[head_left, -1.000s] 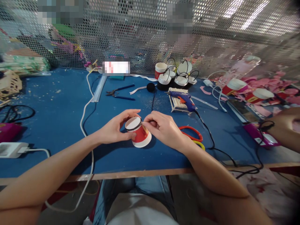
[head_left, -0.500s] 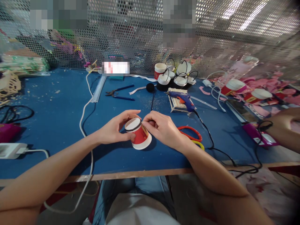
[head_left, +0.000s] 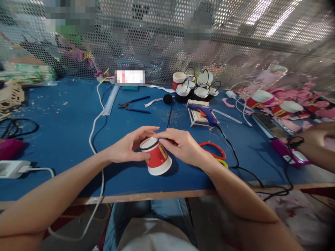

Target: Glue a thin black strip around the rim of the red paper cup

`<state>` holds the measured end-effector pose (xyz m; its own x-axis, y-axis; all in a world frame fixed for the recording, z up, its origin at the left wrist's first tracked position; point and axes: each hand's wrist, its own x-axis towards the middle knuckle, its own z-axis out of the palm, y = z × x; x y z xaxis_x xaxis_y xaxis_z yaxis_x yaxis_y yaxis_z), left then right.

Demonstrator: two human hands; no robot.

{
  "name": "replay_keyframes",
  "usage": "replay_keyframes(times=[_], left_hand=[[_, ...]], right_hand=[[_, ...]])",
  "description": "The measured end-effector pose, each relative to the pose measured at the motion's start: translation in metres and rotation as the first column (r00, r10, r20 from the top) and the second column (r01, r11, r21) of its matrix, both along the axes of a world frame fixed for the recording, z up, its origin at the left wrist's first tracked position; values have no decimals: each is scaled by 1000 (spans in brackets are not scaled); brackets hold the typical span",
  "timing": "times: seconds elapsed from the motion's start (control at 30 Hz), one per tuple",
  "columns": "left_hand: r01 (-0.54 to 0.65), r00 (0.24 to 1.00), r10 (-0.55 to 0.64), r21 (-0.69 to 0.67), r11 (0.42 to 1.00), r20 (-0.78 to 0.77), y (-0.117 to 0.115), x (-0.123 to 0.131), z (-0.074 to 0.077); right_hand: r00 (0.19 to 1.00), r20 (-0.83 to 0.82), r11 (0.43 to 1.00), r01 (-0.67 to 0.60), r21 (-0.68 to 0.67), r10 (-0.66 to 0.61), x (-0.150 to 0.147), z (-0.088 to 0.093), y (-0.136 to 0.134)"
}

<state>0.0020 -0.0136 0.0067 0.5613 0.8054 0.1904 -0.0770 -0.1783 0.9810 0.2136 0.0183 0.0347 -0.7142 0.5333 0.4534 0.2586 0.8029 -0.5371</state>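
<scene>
My left hand (head_left: 134, 145) is wrapped round a red and white paper cup (head_left: 157, 157), its thumb on the near side. The cup is tilted, narrow end up and wide end toward the table. A black cord (head_left: 146, 148) runs round the narrow end. At the cup's upper right edge, the fingers of my right hand (head_left: 180, 144) pinch the cord against the cup. From there the cord stretches away to a black roll (head_left: 168, 99) on the table. My fingertips partly hide the cord.
Nippers with blue handles (head_left: 134, 104) lie beyond my hands. A blue glue gun (head_left: 202, 111) rests on a stick rack (head_left: 195, 120). Several cups with black loops (head_left: 201, 92) stand behind. Red-handled scissors (head_left: 216, 148) lie beside my right forearm. Another person's hand (head_left: 318, 143) is at the right.
The cup has come slightly nearer to me and tilted more. My right fingers have shifted up onto its upper edge, now flatter against the cord. My left hand keeps its hold.
</scene>
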Motion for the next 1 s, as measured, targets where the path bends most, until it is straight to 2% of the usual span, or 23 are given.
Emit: replay_keyframes(times=[0.37, 0.47, 0.53, 0.6, 0.63, 0.7, 0.73, 0.8, 0.9, 1.0], left_hand=[[-1, 999, 2, 13, 1000, -42, 2, -2, -5], [-62, 990, 64, 14, 998, -129, 3, -2, -5], [-140, 971, 157, 106, 985, -180, 3, -3, -4], [-231, 932, 306, 331, 915, -195, 4, -5, -2], [-273, 896, 402, 476, 836, -192, 4, -5, -1], [-264, 831, 529, 716, 647, -172, 3, -5, 2], [-235, 814, 559, 790, 566, -158, 2, -5, 3], [-177, 794, 591, 875, 452, -145, -1, -3, 4], [-145, 765, 629, 913, 381, -140, -4, 0, 3], [-143, 748, 647, 917, 373, -147, -5, 0, 2]], right_hand=[[999, 33, 999, 14, 28, -15, 0, -7, 5], [998, 49, 999, 30, 12, -30, 0, -8, 5], [998, 55, 999, 39, -3, -39, 1, -8, 6], [997, 57, 998, 53, -21, -52, 1, -8, 6], [996, 61, 998, 62, -33, -60, 1, -8, 6], [995, 71, 996, 78, -54, -74, 1, -7, 6], [994, 76, 994, 84, -63, -79, 1, -7, 5], [993, 82, 993, 91, -74, -84, 1, -6, 4], [993, 82, 993, 96, -73, -89, 1, -6, 4], [992, 84, 992, 103, -67, -97, 2, -6, 4]])
